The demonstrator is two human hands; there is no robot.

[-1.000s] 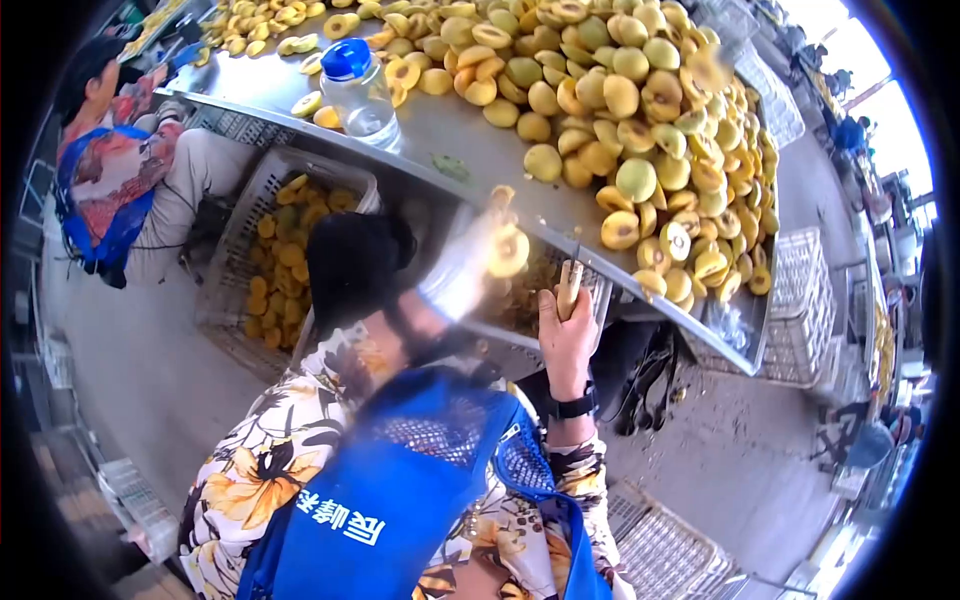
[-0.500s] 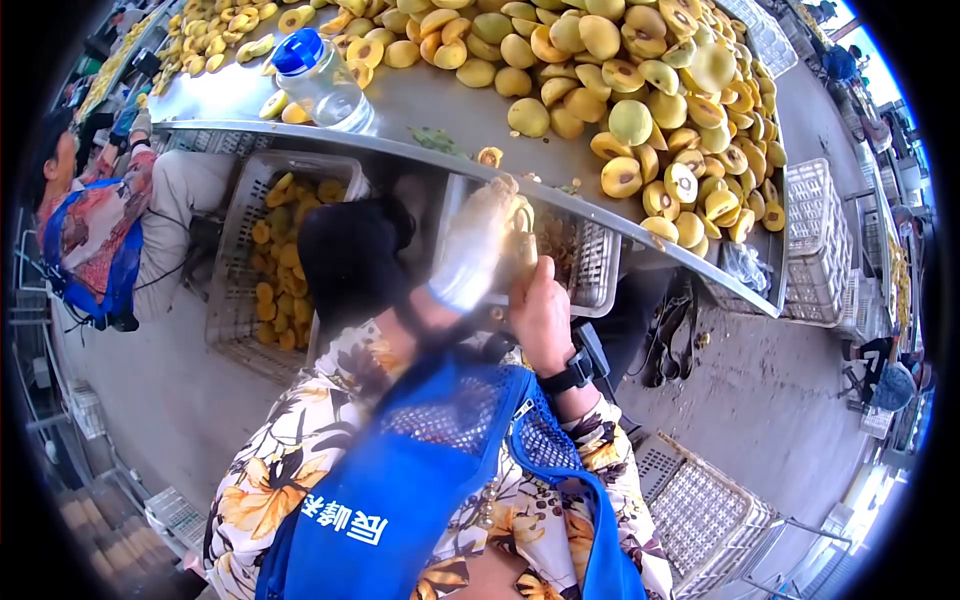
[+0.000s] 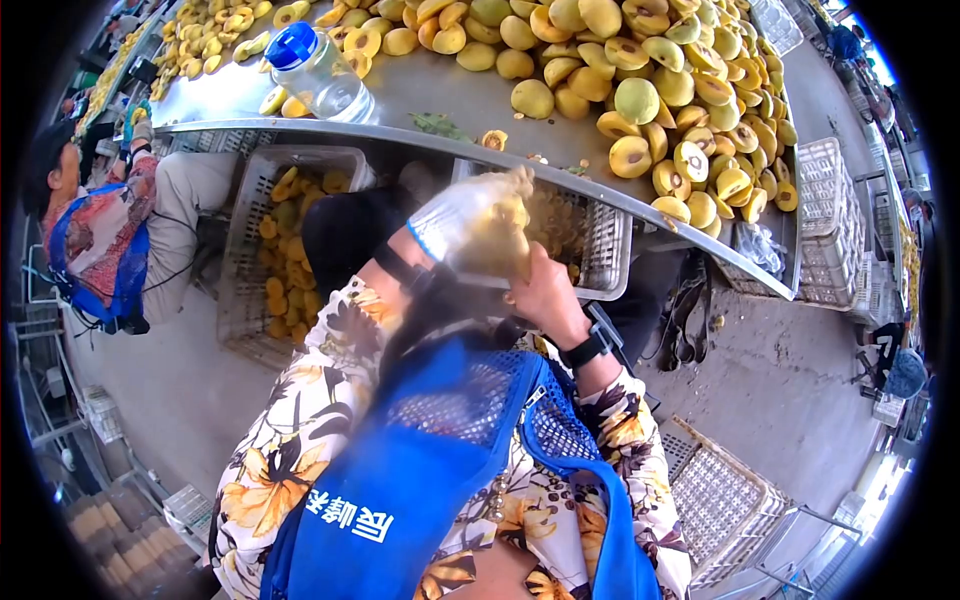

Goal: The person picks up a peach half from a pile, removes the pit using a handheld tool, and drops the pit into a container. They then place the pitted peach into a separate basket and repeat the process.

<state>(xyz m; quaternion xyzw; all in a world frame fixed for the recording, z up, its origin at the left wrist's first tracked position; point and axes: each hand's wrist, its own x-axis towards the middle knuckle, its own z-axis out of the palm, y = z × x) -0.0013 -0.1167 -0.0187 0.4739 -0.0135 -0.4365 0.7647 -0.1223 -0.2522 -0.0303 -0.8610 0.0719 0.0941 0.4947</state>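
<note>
My left hand [image 3: 470,218], in a whitish glove stained yellow, is closed at the table's front edge. A blurred yellow fruit piece, apparently a peach [image 3: 512,214], shows at its fingers. Against it, my bare right hand [image 3: 548,290] has its fingers wrapped round something narrow that is mostly hidden. Below both hands is a grey crate [image 3: 606,268] with brownish-yellow scraps inside. Ahead on the metal table [image 3: 420,95] lies a large heap of yellow peaches [image 3: 640,100], many cut in half with pits showing. One small piece [image 3: 494,140] sits near the edge.
A clear bottle with a blue cap [image 3: 318,75] stands at the left of the table. Left of my knees is a crate [image 3: 232,270] of peach halves. A co-worker [image 3: 100,230] sits at far left. Stacked crates [image 3: 825,225] and another crate [image 3: 722,510] are on the right.
My left hand has turned, its glove now lying more level over the fruit. My right hand has shifted slightly right and down in view. The whole view has shifted a little.
</note>
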